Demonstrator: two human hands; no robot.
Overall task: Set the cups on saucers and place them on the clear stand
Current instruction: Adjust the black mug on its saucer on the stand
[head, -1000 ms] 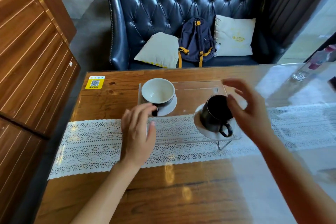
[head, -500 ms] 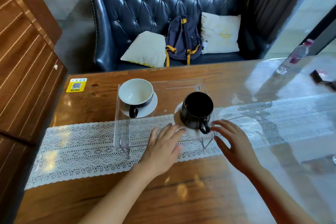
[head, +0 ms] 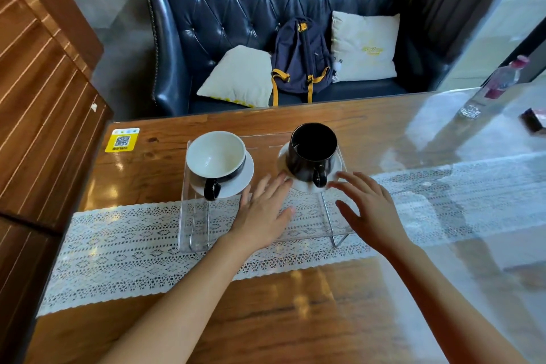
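Fingers of left hand (head: 260,216) and right hand (head: 369,210) spread, empty, beside the black cup's saucer (head: 301,183).

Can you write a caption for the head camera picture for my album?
Two cups on white saucers, one white-lined, one black, on a clear stand; both open hands hover nearby.

Two cups on saucers sit on the stand (head: 339,224), beyond the fingertips: one cup (head: 215,156) left of the left hand (head: 261,216), other cup (head: 313,151) between both hands' fingertips. Right hand (head: 369,210) at stand's right end. Stand rests on runner (head: 118,245) on table (head: 295,319).
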